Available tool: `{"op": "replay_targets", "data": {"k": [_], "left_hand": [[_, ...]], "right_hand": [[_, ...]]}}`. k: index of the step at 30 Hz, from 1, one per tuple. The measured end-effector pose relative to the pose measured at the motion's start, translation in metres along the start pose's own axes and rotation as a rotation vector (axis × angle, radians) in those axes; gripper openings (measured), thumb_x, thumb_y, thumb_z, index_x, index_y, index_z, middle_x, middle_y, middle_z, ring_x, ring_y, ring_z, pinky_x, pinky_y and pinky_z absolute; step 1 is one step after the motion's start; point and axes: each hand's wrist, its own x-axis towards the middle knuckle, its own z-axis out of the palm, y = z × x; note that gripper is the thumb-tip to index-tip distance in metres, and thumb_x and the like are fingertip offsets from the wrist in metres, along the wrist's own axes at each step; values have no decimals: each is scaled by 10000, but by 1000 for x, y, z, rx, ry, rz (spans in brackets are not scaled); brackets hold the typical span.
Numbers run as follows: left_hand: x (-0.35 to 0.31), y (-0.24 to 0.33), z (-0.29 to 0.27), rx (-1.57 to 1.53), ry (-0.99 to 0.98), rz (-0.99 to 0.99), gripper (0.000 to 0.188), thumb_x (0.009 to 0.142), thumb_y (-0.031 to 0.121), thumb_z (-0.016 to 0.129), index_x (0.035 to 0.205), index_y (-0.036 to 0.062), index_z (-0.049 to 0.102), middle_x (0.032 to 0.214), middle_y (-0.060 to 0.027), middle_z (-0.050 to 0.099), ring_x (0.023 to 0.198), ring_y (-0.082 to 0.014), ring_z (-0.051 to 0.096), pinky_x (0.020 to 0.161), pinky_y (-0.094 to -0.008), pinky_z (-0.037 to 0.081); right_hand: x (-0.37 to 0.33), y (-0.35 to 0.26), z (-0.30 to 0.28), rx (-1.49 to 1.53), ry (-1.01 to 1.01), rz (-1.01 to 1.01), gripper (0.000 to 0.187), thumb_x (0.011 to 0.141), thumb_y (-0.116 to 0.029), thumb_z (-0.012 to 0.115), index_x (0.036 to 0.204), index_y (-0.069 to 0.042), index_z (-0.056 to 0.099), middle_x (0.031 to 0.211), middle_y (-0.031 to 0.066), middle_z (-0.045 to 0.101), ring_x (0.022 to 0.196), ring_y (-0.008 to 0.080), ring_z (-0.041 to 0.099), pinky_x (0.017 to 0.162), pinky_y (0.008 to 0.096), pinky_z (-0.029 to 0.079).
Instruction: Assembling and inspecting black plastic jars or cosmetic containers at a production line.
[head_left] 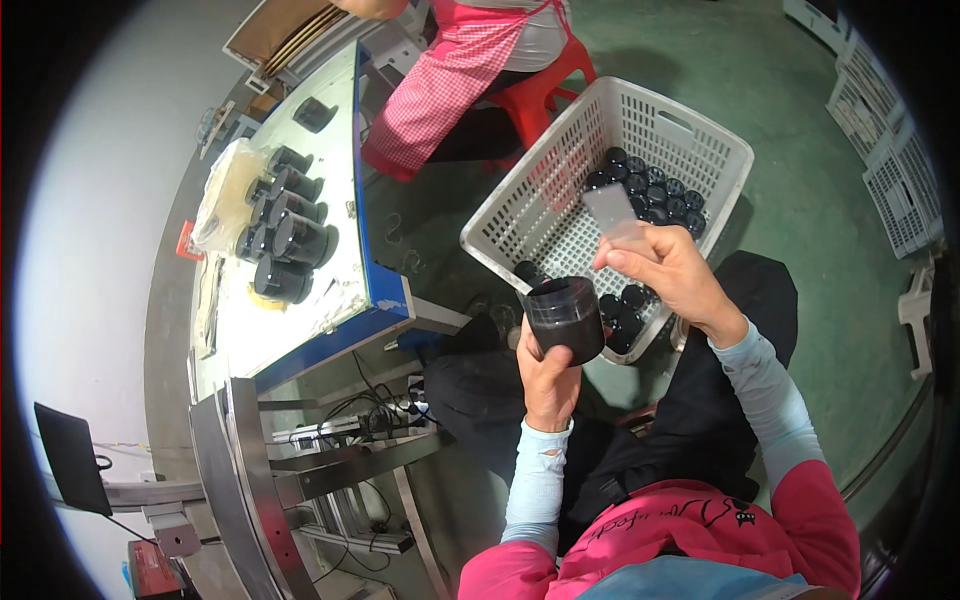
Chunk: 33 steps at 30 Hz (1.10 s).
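Note:
My left hand (547, 388) is wrapped round a dark jar (566, 322) with a clear, see-through upper band, held upright in front of my lap. Its top faces up, and no lid shows on it. Just above and to the right, my right hand (676, 276) pinches a thin translucent plastic sheet (610, 210) between thumb and fingers. The sheet is apart from the jar. Both hands are over the near edge of a white plastic crate (735, 150), in which several black round pieces (660, 195) lie along the far and near sides.
At the left, a white-topped table (335, 180) with a blue edge bears several dark jars (300, 238) and a crumpled plastic bag (232, 190). A person in a checked apron (450, 90) sits on a red stool (545, 100) beyond. Cables (375, 405) hang under a metal frame.

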Motion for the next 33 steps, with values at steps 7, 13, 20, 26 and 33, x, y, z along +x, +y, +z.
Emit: {"op": "replay_targets", "data": {"k": [7,13,20,26,33], "left_hand": [[1,4,12,427,220,83,766,622,4,719,1250,-25,282,1113,-97,474,1007,-169,487,878,-284,387],[1,4,14,612,282,148,768,622,16,724,1244,-20,275,1125,-111,444,1013,-174,468,871,-288,385],[0,4,16,597,300,179,756,612,7,725,1220,-3,275,1140,-125,418,1039,-179,442,887,-292,369],[-1,3,16,600,297,182,732,623,27,726,1212,-3,292,1117,-120,429,1015,-177,448,875,-289,370],[-2,2,14,621,301,194,723,631,39,721,1222,-3,307,1111,-111,433,1017,-177,449,879,-290,366]], "right_hand": [[4,-4,8,-51,0,-40,161,796,-139,615,846,14,627,789,24,560,695,65,483,639,215,392],[6,2,10,-137,-34,-81,122,748,-70,643,862,-25,640,801,12,546,660,60,440,552,196,330],[9,1,12,-280,-67,-90,132,716,-68,645,845,-42,640,775,-5,543,602,72,366,519,215,292],[9,6,12,-264,-61,-83,89,716,-74,644,789,-30,620,772,-2,541,588,74,358,513,219,286],[7,5,12,-268,-60,-79,70,727,-75,633,779,-32,612,763,-4,539,586,75,357,512,220,287]]}}
